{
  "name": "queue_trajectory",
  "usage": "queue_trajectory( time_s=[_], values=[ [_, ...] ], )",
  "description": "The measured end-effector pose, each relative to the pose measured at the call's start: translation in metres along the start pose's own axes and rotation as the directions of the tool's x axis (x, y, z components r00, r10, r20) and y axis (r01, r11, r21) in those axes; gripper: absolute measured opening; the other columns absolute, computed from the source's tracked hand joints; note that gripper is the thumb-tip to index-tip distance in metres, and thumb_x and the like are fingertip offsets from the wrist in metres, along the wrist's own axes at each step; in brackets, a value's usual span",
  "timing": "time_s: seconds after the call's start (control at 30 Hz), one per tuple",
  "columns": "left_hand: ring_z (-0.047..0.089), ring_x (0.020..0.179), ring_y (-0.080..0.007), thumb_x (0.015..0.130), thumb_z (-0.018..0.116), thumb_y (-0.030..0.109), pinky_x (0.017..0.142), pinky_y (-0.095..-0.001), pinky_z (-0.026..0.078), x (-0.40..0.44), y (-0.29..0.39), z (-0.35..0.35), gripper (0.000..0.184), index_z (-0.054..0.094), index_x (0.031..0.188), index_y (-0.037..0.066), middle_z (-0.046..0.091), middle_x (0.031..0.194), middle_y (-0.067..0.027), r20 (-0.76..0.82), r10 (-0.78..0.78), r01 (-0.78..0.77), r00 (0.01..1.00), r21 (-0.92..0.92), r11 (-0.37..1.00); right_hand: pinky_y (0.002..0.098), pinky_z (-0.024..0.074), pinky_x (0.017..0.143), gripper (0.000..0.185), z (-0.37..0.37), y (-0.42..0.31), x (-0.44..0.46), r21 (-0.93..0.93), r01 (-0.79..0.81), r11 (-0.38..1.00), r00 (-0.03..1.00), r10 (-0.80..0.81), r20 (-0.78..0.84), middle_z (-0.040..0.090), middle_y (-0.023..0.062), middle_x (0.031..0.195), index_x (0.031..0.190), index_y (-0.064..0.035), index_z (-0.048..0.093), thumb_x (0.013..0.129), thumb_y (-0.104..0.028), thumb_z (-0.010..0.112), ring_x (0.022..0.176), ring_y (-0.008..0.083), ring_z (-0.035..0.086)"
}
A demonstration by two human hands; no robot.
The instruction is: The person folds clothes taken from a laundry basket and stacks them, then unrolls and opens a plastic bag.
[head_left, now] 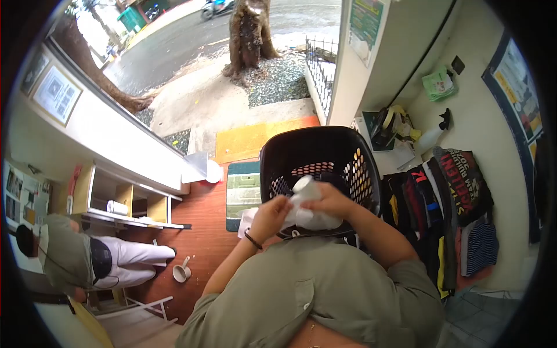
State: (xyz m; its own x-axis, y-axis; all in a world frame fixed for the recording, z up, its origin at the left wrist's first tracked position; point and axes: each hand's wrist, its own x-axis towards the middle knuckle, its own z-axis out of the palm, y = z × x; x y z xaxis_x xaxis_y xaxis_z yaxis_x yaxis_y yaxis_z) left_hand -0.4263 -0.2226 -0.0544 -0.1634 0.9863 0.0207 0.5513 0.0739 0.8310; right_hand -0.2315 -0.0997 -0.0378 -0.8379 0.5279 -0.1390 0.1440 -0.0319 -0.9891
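In front of my chest, both hands are on a bunched white cloth (315,220); its kind is hidden by the folds. My left hand (272,216), with a dark band at the wrist, pinches the cloth's left side. My right hand (332,203) is closed on the right side of the bundle. A rolled white end of the cloth sticks up between the hands. Just beyond and beneath them stands a black laundry basket (313,136) with holes in its walls. Dark cloth (333,181) lies inside it. Pale fabric (247,219) shows by my left wrist.
Folded clothes (429,203) are stacked to the right, near a spray bottle (432,136). At left are a wooden shelf unit (130,200), a dipper (181,271) on the floor, and another person (69,249). A green mat (242,194) lies before an open doorway.
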Motion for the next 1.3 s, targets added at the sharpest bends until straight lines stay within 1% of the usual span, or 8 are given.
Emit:
queue_trajectory(
  time_s=[0.2, 0.57, 0.77, 0.87, 0.93, 0.97, 1.13, 1.3],
  values=[
    [0.057, 0.074, -0.0387, 0.096, 0.050, 0.019, 0.066, -0.0441, 0.044, -0.027, -0.105, -0.055, 0.022, 0.057, 0.087, 0.000, 0.061, 0.081, -0.0209, -0.434, -0.210, 0.252, 0.876, 0.042, 0.967, 0.0330, 0.0476, 0.053, 0.035, -0.190, 0.061, 0.009, 0.362, 0.037, 0.932, 0.458, 0.306, -0.835, 0.060, 0.0025, 0.071, 0.088, -0.0025, 0.062, 0.082, -0.034, 0.074, 0.059, 0.0174, 0.057],
    [0.061, 0.067, -0.0212, 0.093, 0.057, 0.018, 0.059, -0.0358, 0.046, -0.057, -0.098, -0.016, 0.017, 0.057, 0.096, 0.001, 0.063, 0.076, -0.0127, -0.437, -0.408, 0.420, 0.802, -0.075, 0.905, 0.0437, 0.0513, 0.095, 0.050, -0.406, 0.141, 0.051, 0.160, 0.902, 0.400, -0.006, 0.384, -0.923, 0.058, 0.0148, 0.126, 0.123, 0.0014, 0.052, 0.097, -0.041, 0.048, 0.113, 0.0319, 0.059],
    [0.066, 0.080, -0.0294, 0.088, 0.059, 0.013, 0.069, -0.0368, 0.052, -0.018, -0.027, 0.010, 0.018, 0.059, 0.104, 0.005, 0.066, 0.086, -0.0168, -0.277, -0.275, 0.307, 0.921, 0.079, 0.948, 0.0237, 0.0341, 0.062, 0.029, -0.314, 0.042, 0.102, 0.147, 0.522, 0.840, 0.011, 0.165, -0.986, 0.055, 0.0017, 0.099, 0.116, -0.0131, 0.059, 0.095, -0.033, 0.052, 0.076, 0.0119, 0.050],
    [0.065, 0.083, -0.0332, 0.088, 0.059, 0.013, 0.071, -0.0383, 0.052, 0.007, 0.011, 0.020, 0.019, 0.059, 0.106, 0.006, 0.066, 0.088, -0.0167, -0.150, -0.188, 0.206, 0.971, 0.117, 0.972, 0.0255, 0.0431, 0.079, 0.027, -0.213, 0.064, 0.110, 0.141, 0.546, 0.826, 0.747, -0.405, -0.527, 0.053, 0.0033, 0.090, 0.116, -0.0048, 0.059, 0.092, -0.017, 0.055, 0.082, 0.0129, 0.052],
    [0.065, 0.084, -0.0341, 0.088, 0.060, 0.012, 0.072, -0.0391, 0.052, 0.017, 0.016, 0.027, 0.020, 0.059, 0.107, 0.007, 0.066, 0.090, -0.0161, -0.055, -0.059, 0.062, 0.997, 0.066, 0.996, 0.0330, 0.0489, 0.089, 0.032, -0.093, 0.021, 0.072, 0.320, 0.287, 0.903, 0.956, -0.247, -0.159, 0.065, 0.0124, 0.115, 0.118, -0.0011, 0.058, 0.086, -0.004, 0.063, 0.103, 0.0193, 0.061],
    [0.065, 0.084, -0.0343, 0.088, 0.061, 0.011, 0.072, -0.0394, 0.052, 0.022, 0.024, 0.022, 0.021, 0.058, 0.108, 0.007, 0.065, 0.091, -0.0157, -0.041, 0.029, -0.025, 0.999, 0.101, 0.995, 0.0333, 0.0513, 0.083, 0.038, -0.066, 0.007, 0.059, -0.130, 0.525, 0.841, 0.849, -0.528, 0.010, 0.066, 0.0115, 0.110, 0.122, -0.0020, 0.056, 0.085, -0.005, 0.067, 0.097, 0.0187, 0.064],
    [0.067, 0.080, -0.0279, 0.090, 0.063, 0.009, 0.069, -0.0359, 0.052, 0.015, 0.055, -0.017, 0.019, 0.056, 0.107, 0.005, 0.064, 0.091, -0.0131, -0.001, 0.014, -0.014, 1.000, -0.105, 0.994, 0.0258, 0.0480, 0.068, 0.022, -0.016, -0.031, 0.014, -0.309, 0.067, 0.949, 0.991, -0.027, 0.132, 0.066, 0.0073, 0.083, 0.104, -0.0008, 0.066, 0.089, -0.016, 0.068, 0.076, 0.0080, 0.059],
    [0.064, 0.078, -0.0352, 0.090, 0.064, 0.030, 0.068, -0.0409, 0.050, -0.012, -0.007, -0.039, 0.023, 0.060, 0.096, 0.008, 0.063, 0.081, -0.0174, 0.376, 0.150, -0.203, 0.914, 0.106, 0.973, 0.0230, 0.0443, 0.062, 0.011, 0.001, -0.058, -0.046, 0.139, 0.103, 0.985, 0.958, -0.061, -0.279, 0.062, -0.0014, 0.076, 0.093, -0.0026, 0.067, 0.090, -0.014, 0.066, 0.069, 0.0052, 0.054]
  ],
)
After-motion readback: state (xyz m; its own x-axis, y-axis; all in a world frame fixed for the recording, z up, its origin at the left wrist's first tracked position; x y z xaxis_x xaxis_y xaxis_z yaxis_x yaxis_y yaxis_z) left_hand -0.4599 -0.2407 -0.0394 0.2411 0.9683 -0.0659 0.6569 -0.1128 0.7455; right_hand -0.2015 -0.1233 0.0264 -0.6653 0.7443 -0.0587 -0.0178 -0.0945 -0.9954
